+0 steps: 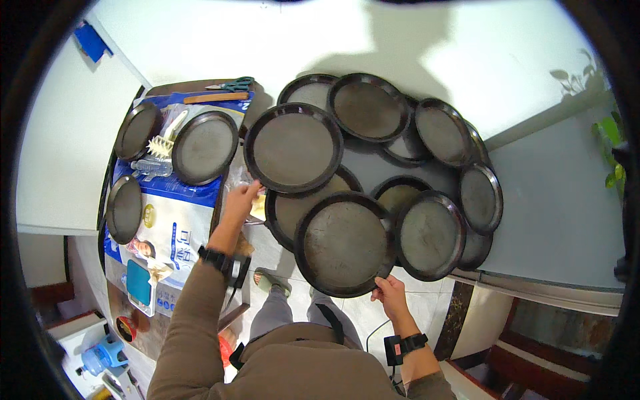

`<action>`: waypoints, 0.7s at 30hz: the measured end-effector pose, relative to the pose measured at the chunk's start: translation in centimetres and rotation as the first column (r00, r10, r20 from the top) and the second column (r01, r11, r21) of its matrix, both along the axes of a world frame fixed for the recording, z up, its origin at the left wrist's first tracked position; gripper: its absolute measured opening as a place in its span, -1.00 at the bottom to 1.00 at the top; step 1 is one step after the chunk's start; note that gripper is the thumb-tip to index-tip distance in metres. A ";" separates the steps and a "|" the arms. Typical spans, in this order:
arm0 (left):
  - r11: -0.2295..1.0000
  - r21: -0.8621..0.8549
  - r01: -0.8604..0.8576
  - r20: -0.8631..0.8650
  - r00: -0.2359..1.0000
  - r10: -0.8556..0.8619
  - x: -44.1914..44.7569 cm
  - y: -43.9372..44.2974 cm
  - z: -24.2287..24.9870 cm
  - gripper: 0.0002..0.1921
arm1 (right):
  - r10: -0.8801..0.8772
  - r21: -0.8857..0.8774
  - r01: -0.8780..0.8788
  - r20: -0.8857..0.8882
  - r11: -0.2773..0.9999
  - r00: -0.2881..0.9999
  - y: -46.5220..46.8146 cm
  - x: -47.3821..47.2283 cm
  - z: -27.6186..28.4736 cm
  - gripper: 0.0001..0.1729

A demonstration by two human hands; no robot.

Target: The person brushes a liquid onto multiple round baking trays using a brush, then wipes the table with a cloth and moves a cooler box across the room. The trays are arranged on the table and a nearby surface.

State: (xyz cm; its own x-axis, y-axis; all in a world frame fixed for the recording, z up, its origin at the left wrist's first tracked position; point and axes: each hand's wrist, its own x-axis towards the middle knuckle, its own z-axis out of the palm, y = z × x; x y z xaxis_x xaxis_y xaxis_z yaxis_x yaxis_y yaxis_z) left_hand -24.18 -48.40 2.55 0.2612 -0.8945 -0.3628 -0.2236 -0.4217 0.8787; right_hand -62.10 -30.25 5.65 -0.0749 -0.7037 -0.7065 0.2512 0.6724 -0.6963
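Note:
My left hand (244, 200) has its fingertips at the lower left rim of a round dark metal baking pan (294, 148), gripping that edge. With thumb and fingers, my right hand (391, 296) pinches the lower right rim of another round pan (345, 245), whose base is scuffed. A third pan (285, 215) is partly hidden beneath these two. Around them, several similar pans overlap on a grey surface (442, 180), including one at the back (368, 107) and one to the right (431, 236). All the pan interiors that show hold nothing.
On the left table, plastic packaging (185, 220) lies under three more pans, one of them nearby (205, 148). Also there are a spiked dough roller (162, 144), scissors (235, 85), a wooden strip (215, 97) and a kitchen scale (139, 284). A white wall (320, 35) rises behind.

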 end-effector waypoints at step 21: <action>0.986 0.155 0.066 -0.459 0.888 0.012 -0.9 7.7 -0.6 -0.87 | -0.042 0.003 0.042 0.011 0.999 0.999 -1.1 2.3 -0.4 -0.78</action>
State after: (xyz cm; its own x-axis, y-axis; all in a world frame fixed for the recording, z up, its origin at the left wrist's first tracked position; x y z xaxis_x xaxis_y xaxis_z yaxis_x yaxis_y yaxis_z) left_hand -25.07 -40.75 1.95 0.0081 -0.8176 -0.5757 0.1727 -0.5659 0.8062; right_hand -59.79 -31.31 5.24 -0.0963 -0.6983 -0.7093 0.2866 0.6630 -0.6916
